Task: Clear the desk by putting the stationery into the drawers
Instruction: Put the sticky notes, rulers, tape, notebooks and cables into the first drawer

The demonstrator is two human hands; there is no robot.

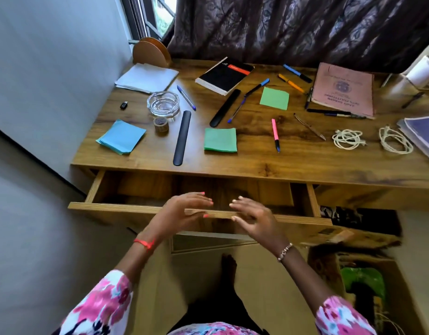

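Drawer [95,187] open, hovering left hand [184,209] and right hand [252,213] loose and empty over its front edge, best going for the near green notes [220,140], lifting flat.

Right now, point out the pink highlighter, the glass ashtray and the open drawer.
pink highlighter [275,134]: head view, middle of its barrel.
glass ashtray [163,103]: head view, centre of its bowl.
open drawer [126,209]: head view, bare front rim.

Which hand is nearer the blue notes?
Left. The left hand is below and right of the blue notes, at the drawer front; the right hand is farther right.
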